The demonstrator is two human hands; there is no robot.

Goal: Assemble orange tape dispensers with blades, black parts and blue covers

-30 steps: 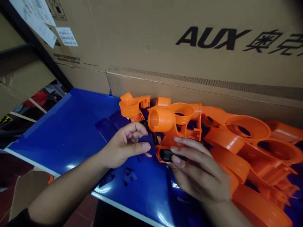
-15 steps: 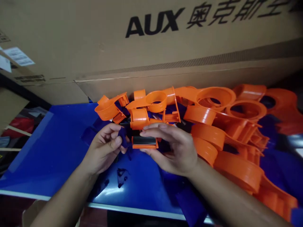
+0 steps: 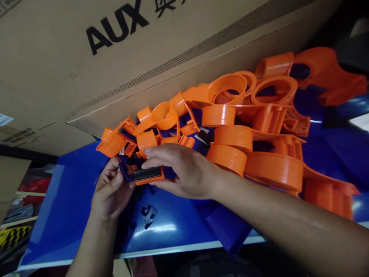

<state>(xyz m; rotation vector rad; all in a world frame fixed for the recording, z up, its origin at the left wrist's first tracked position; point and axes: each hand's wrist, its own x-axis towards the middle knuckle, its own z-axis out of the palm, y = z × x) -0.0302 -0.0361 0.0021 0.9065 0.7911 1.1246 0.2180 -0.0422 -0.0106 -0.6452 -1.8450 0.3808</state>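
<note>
Left hand (image 3: 107,193) pinches a blue piece (image 3: 125,171) just left of, perhaps touching, a black roller (image 3: 148,174) lying left-to-right, gripped by the right hand (image 3: 188,170).

Orange frames (image 3: 273,171), glossy and plain, filled centre and right of frame. Roller (image 3: 148,174) near centre was black, holder (image 3: 150,180) along it orange, small piece (image 3: 125,171) just left dark blue. Table (image 3: 184,219) was bright blue, its edge (image 3: 173,251) white. Carton (image 3: 54,69) across top was brown, with black lettering (image 3: 133,17) and dark dotted band (image 3: 184,57) running diagonally. Label (image 3: 5,119) at left edge was white; lower-left object (image 3: 15,236), yellow with black pattern.
</note>
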